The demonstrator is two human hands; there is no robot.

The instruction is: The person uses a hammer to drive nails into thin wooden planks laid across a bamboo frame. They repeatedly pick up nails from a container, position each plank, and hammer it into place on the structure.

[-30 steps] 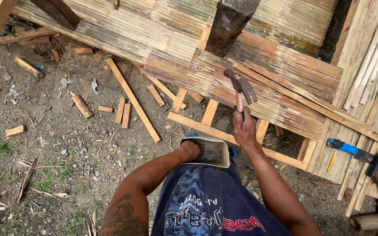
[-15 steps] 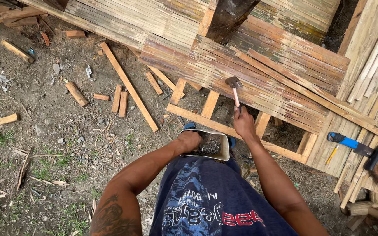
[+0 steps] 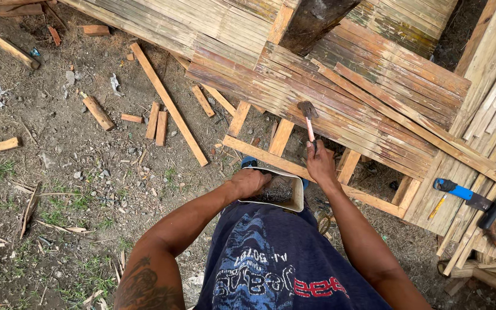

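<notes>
Gripping hammer (image 3: 308, 119) — rusty head, pale handle | right hand (image 3: 321, 163)

Short wood offcuts (image 3: 157, 120) are scattered on the dirt ground (image 3: 58, 172). A handsaw (image 3: 483, 209) is laid on bamboo slats (image 3: 489, 103) at the right edge.

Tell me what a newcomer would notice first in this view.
The right hand holds a hammer at centre, its head over the bamboo slat panel. The left hand reaches into a container of nails at the waist. A blue-handled saw lies far right.
</notes>
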